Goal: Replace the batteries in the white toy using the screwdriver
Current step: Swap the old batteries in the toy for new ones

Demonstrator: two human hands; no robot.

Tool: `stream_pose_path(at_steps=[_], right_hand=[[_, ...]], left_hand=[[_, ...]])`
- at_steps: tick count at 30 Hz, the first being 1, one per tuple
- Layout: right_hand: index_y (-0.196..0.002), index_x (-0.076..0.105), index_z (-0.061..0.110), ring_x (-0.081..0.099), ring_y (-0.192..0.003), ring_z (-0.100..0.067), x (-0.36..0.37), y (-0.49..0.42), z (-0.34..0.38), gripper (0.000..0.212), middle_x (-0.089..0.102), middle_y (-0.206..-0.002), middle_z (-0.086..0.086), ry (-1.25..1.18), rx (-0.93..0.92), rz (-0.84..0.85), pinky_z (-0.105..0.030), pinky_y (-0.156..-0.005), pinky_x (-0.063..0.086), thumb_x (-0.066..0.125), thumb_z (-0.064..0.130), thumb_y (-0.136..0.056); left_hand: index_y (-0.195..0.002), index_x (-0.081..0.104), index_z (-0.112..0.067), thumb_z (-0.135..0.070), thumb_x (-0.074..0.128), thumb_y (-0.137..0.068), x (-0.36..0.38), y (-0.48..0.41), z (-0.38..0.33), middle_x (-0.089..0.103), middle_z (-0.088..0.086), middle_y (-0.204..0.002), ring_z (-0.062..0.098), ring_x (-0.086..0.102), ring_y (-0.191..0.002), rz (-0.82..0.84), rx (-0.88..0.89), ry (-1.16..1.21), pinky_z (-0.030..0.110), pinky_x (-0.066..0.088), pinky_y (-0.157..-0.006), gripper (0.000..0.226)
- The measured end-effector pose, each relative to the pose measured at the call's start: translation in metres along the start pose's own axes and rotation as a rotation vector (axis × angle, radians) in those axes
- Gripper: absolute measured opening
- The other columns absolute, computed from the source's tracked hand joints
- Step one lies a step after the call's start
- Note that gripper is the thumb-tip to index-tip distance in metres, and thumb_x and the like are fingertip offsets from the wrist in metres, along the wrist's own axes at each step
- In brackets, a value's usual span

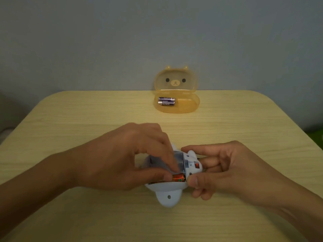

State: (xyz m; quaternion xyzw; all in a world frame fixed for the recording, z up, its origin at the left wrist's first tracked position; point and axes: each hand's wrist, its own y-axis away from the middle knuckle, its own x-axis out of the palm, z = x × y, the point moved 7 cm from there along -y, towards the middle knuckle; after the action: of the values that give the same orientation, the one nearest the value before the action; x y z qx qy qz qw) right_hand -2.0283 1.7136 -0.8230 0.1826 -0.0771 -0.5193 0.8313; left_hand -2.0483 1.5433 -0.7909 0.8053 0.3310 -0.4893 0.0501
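The white toy [167, 194] lies upside down near the front of the wooden table [70, 119], its battery bay uncovered. An orange battery [178, 177] sits in the bay's near slot; the far slot looks bare. My left hand [122, 159] reaches over the bay, thumb and fingers pinching the orange battery. My right hand [225, 168] grips the toy's right end between thumb and fingers. Two purple batteries [166, 101] lie in an open orange bear-faced box [187, 105] at the table's far edge. No screwdriver or battery cover is in sight.
The box's lid [175, 79] stands upright against a grey wall. The table's rounded corners fall away at left and right, and something green [316, 135] shows past the right edge.
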Motion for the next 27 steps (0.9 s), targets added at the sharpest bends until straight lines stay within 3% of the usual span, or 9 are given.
stream_pose_path(at_steps=[7,12,17,21,25,27], right_hand=[[-0.127,0.07,0.014,0.078,-0.066,-0.025,0.002,0.001,0.003,0.06,0.082,-0.09,-0.022,0.012,-0.003,-0.006,-0.026,-0.057,0.062,0.082,0.005,-0.068],[-0.12,0.074,0.015,0.077,-0.064,-0.024,0.006,0.001,0.004,0.055,0.082,-0.09,-0.021,-0.001,-0.009,0.003,-0.025,-0.056,0.061,0.083,0.006,-0.067],[-0.117,0.076,0.015,0.077,-0.062,-0.023,0.008,0.0,0.003,0.052,0.083,-0.09,-0.021,-0.01,-0.021,-0.002,-0.025,-0.055,0.061,0.083,0.005,-0.067],[-0.125,0.071,0.013,0.077,-0.063,-0.023,0.007,-0.002,0.003,0.06,0.083,-0.089,-0.019,0.002,-0.017,-0.004,-0.026,-0.056,0.061,0.084,0.007,-0.067],[-0.122,0.073,0.012,0.077,-0.062,-0.024,0.003,-0.004,0.004,0.052,0.082,-0.09,-0.022,0.027,-0.03,-0.031,-0.026,-0.056,0.062,0.082,0.0,-0.072],[-0.121,0.074,0.012,0.077,-0.063,-0.025,0.003,-0.004,0.004,0.052,0.082,-0.092,-0.022,0.02,-0.025,-0.028,-0.026,-0.057,0.063,0.082,0.003,-0.07]], left_hand=[[-0.112,0.079,-0.029,-0.034,0.077,-0.094,0.013,0.004,-0.012,0.07,-0.012,-0.106,0.016,0.058,-0.095,0.051,0.031,-0.037,0.036,0.051,-0.076,0.019],[-0.101,0.073,-0.03,-0.044,0.075,-0.089,0.017,-0.002,-0.023,0.066,-0.011,-0.097,0.017,0.054,-0.086,0.102,0.081,-0.146,0.032,0.044,-0.073,0.019],[-0.095,0.065,-0.026,-0.034,0.078,-0.087,0.014,-0.002,-0.026,0.058,-0.012,-0.085,0.015,0.048,-0.076,0.099,0.118,-0.119,0.023,0.038,-0.07,0.017],[-0.095,0.065,-0.023,-0.017,0.078,-0.088,0.007,0.003,-0.014,0.061,-0.007,-0.082,0.015,0.054,-0.079,0.041,0.084,-0.013,0.032,0.044,-0.065,0.016],[-0.101,0.071,-0.022,-0.016,0.08,-0.088,-0.001,0.002,-0.002,0.069,-0.011,-0.093,0.012,0.065,-0.086,-0.002,0.043,0.077,0.028,0.051,-0.07,0.016],[-0.104,0.075,-0.019,-0.015,0.081,-0.088,-0.009,-0.004,0.0,0.075,-0.012,-0.096,0.013,0.072,-0.088,-0.058,0.033,0.174,0.034,0.056,-0.073,0.017]])
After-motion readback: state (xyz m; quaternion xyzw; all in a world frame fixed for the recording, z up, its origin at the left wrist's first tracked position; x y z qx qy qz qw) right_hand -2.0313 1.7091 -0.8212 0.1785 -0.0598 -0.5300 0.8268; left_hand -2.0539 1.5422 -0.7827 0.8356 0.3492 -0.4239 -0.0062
